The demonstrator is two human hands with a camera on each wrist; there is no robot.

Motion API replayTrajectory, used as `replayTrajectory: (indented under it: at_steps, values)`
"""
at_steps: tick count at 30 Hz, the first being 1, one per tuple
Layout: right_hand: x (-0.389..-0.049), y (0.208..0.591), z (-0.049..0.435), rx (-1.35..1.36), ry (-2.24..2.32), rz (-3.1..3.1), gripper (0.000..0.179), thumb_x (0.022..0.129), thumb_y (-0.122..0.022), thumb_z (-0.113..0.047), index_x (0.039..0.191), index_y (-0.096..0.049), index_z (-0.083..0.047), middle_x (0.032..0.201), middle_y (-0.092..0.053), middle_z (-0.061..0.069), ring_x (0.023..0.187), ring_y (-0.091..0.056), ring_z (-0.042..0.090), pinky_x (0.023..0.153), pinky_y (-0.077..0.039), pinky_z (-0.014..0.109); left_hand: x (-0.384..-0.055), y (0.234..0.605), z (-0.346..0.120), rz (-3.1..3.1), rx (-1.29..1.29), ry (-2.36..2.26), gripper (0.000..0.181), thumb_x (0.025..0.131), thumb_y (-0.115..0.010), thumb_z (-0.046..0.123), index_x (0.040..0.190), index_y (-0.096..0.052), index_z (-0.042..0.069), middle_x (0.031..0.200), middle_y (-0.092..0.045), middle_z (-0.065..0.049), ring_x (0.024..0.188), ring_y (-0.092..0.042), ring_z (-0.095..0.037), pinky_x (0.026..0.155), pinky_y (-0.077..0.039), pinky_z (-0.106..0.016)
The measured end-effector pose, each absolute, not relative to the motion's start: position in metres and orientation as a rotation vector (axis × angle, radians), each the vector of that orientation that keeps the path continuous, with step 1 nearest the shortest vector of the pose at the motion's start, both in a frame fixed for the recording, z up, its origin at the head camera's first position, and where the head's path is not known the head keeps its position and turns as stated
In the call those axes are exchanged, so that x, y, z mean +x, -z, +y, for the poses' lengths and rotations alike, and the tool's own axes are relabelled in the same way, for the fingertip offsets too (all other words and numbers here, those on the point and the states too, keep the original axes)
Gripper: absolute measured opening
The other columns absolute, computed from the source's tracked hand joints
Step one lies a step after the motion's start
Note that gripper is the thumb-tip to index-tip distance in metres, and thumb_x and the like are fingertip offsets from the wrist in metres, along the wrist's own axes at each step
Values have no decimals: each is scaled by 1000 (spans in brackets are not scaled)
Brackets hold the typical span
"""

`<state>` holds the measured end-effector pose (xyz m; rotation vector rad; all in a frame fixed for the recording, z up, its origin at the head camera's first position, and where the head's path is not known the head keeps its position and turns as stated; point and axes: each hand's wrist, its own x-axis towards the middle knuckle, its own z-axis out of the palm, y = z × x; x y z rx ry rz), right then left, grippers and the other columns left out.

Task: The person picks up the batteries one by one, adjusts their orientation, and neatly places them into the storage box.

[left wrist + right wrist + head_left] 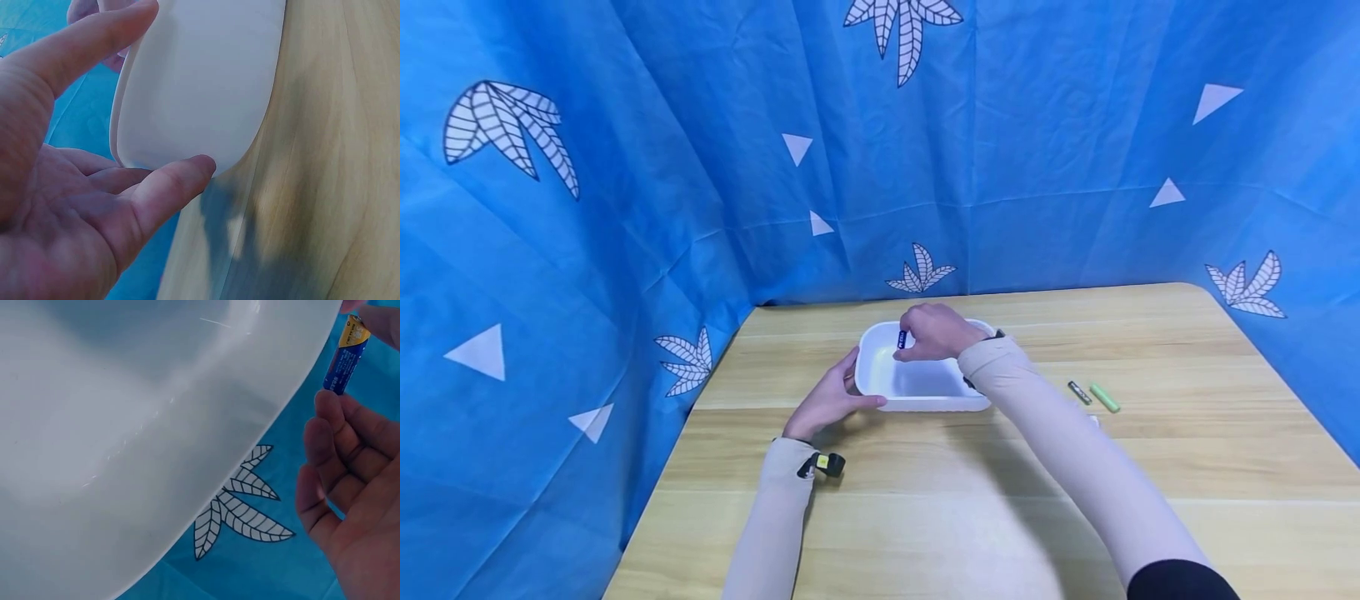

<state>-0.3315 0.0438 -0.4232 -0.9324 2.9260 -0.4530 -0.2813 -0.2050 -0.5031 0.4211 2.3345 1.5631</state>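
Observation:
A white plastic tub (917, 402) with rounded corners sits on the wooden table. My left hand (829, 403) grips its left end, the thumb along the near rim and the fingers round the side; in the left wrist view the same hand (75, 212) spans the tub's end wall (200, 94). Over the tub's opening, my right hand (938, 332) pinches a small battery (902, 339) by its ends between thumb and fingertip. The right wrist view shows this battery (345, 359) as blue with a yellow end, while the other fingers curl below it.
To the right of the tub, a dark patterned battery (1079, 392) and a light green cylinder (1105, 397) lie on the table (1210, 467). A small white thing (1095, 420) shows partly behind the right sleeve. A blue patterned curtain (1045, 167) hangs behind the table.

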Motion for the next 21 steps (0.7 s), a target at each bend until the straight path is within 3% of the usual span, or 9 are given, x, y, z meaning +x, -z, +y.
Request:
replayTrajectory:
  at_steps: [12,21]
  values:
    - [-339,435,30,-959,365,2891,40,86,-80,-46,99,-76,-9,82,-68,-2,73,-58,15,66,-50,29,-281,502,-205,2326,430,-1564,112,77,-93,30,165,-24,31,164,-42,4,150,-46,-27,122,-43,-48]
    - [-344,445,22,-937,311,2848,39,86,-80,-45,103,-75,-10,88,-73,-1,79,-63,16,79,-58,34,-281,503,-204,2325,433,-1555,118,75,-94,32,166,-20,27,168,-36,1,152,-42,-28,123,-40,-48]
